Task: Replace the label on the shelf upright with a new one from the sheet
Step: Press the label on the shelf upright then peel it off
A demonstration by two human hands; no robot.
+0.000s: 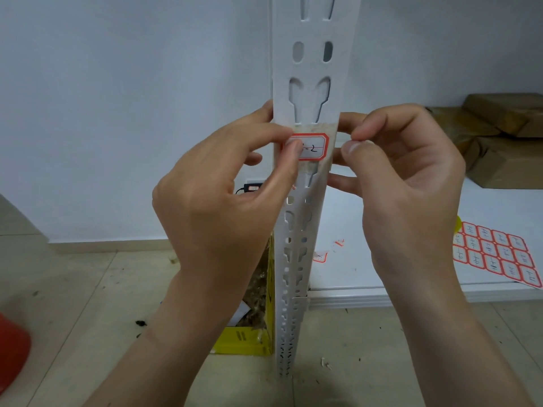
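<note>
Left hand (pixel 223 201) grips the shelf upright (pixel 305 69), thumb pressing the red-bordered label (pixel 312 146) onto it; right hand (pixel 405 177) pinches beside its right edge, on what I cannot tell; sheet (pixel 496 254) lies on the shelf (pixel 382 230) by its front edge

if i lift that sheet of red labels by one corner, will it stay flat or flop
Probably flops: the label sheet looks paper-thin, lying flat on the white shelf board. Likely very light, so a push should slide it rather than tip it.

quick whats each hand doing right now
Left hand: fingers pinch the label on the upright.
Right hand: fingers pinched together beside it; holding anything, cannot tell.
</note>
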